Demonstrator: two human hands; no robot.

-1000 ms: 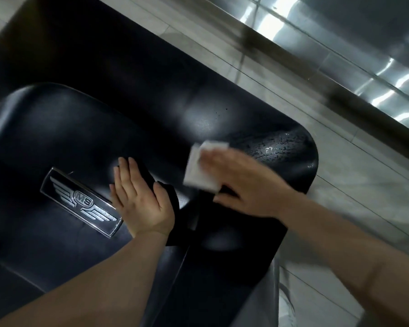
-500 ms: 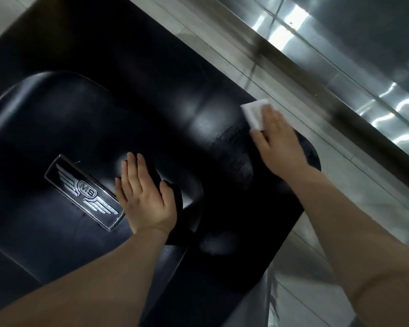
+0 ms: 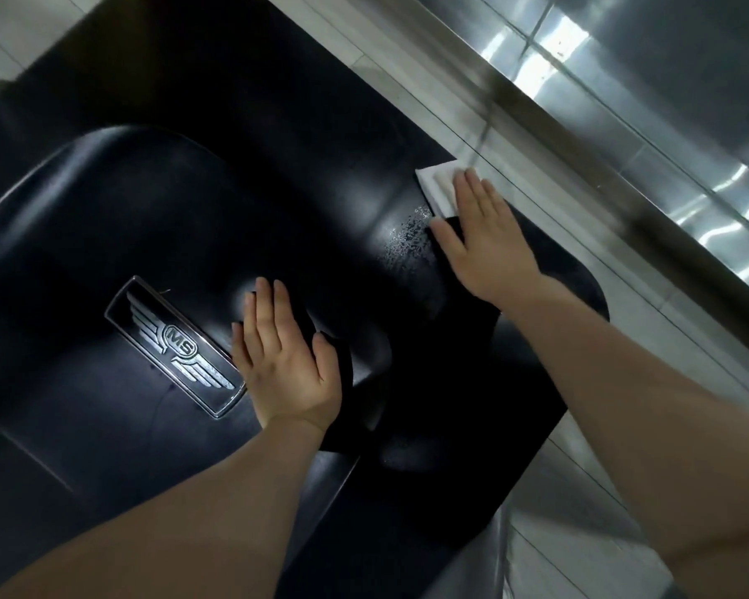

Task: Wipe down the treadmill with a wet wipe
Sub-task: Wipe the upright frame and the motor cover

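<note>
The treadmill's glossy black front cover (image 3: 117,218) fills the left and middle of the head view, with a silver winged "MS" badge (image 3: 174,345) on it. My left hand (image 3: 284,361) rests flat on the cover just right of the badge, fingers straight. My right hand (image 3: 489,239) presses a folded white wet wipe (image 3: 437,183) flat against the far right edge of the black base, fingers straight on top of it. A patch of wet droplets (image 3: 407,235) glistens just left of that hand.
A black mat (image 3: 532,382) lies under the treadmill's front, on pale floor tiles (image 3: 666,361). A shiny metal wall base (image 3: 623,136) runs diagonally across the upper right, close beyond the wipe.
My right hand has slid the wipe away from me, from near my left hand out to the far edge of the black base, leaving a wet trail. My left hand stayed put.
</note>
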